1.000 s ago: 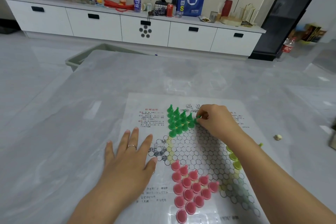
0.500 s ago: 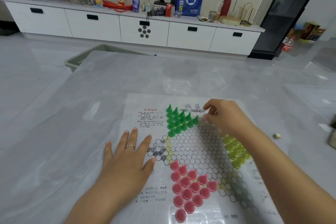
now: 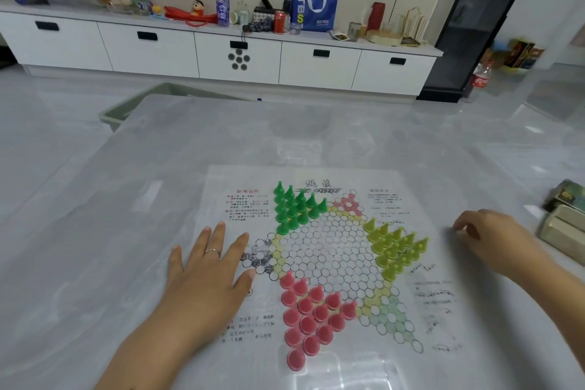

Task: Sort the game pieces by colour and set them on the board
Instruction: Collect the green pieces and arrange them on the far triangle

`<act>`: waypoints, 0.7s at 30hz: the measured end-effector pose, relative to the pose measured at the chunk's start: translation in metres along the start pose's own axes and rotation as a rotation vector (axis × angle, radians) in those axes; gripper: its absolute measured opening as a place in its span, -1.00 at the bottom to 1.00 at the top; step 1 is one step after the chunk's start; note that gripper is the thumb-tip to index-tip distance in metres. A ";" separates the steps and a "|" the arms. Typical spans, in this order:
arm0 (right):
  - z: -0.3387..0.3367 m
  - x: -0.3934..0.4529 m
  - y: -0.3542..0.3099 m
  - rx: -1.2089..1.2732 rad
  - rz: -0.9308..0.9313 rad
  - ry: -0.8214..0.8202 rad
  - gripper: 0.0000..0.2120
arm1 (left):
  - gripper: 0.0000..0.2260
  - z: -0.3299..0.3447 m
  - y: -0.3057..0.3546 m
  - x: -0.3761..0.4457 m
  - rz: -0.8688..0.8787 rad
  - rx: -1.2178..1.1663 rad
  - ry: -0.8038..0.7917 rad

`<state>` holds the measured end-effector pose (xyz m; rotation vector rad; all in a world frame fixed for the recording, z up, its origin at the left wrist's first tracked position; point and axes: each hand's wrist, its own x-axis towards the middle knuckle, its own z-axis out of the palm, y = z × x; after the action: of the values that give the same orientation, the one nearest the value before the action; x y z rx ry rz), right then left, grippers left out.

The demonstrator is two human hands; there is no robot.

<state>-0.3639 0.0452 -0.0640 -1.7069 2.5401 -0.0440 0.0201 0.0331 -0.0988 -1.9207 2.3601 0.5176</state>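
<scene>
Grey marble tabletop (image 3: 95, 231) is carrying your paper board (image 3: 332, 260), where green pieces (image 3: 294, 207) are filling the far-left point, yellow pieces (image 3: 394, 245) the right point and pink pieces (image 3: 311, 315) the near point. Your left hand (image 3: 205, 272) is lying flat with fingers spread on the board's left edge, holding nothing. Your right hand (image 3: 487, 234) is hovering beside its right edge, fingers loosely curled, seemingly empty. Boxes (image 3: 563, 218) are sitting just beyond it.

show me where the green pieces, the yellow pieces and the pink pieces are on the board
green pieces (image 3: 296, 209): head view, middle of the cluster at the board's far left corner.
yellow pieces (image 3: 394, 245): head view, middle of the right-hand cluster.
pink pieces (image 3: 311, 317): head view, middle of the near cluster.
</scene>
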 end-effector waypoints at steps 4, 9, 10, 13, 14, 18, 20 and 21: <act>-0.012 -0.005 -0.028 0.097 -0.112 0.155 -0.87 | -0.49 -0.001 0.000 0.001 0.001 0.014 -0.005; -0.026 -0.039 -0.118 0.288 -0.603 0.041 -0.86 | -0.49 0.000 -0.002 0.001 0.011 0.009 0.000; -0.021 -0.043 -0.131 0.235 -0.680 -0.001 -0.88 | -0.49 0.000 -0.002 0.001 0.014 0.006 0.004; -0.001 -0.045 -0.154 0.114 -0.780 -0.009 -0.91 | -0.50 0.000 -0.003 0.001 0.015 -0.003 0.013; 0.005 -0.043 -0.155 0.100 -0.775 -0.012 -0.91 | -0.50 0.000 -0.003 0.002 0.015 -0.005 0.022; 0.015 -0.037 -0.153 0.102 -0.755 -0.036 -0.89 | -0.51 0.003 -0.004 0.002 0.002 -0.023 0.048; 0.011 -0.037 -0.151 0.097 -0.746 -0.062 -0.82 | -0.50 0.001 -0.003 0.001 -0.004 -0.030 0.048; 0.007 -0.040 -0.152 0.100 -0.747 -0.073 -0.77 | -0.50 -0.001 -0.001 0.000 -0.003 -0.070 0.048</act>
<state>-0.2084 0.0251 -0.0583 -2.4362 1.6816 -0.1448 0.0207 0.0328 -0.0984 -1.9867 2.3993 0.5674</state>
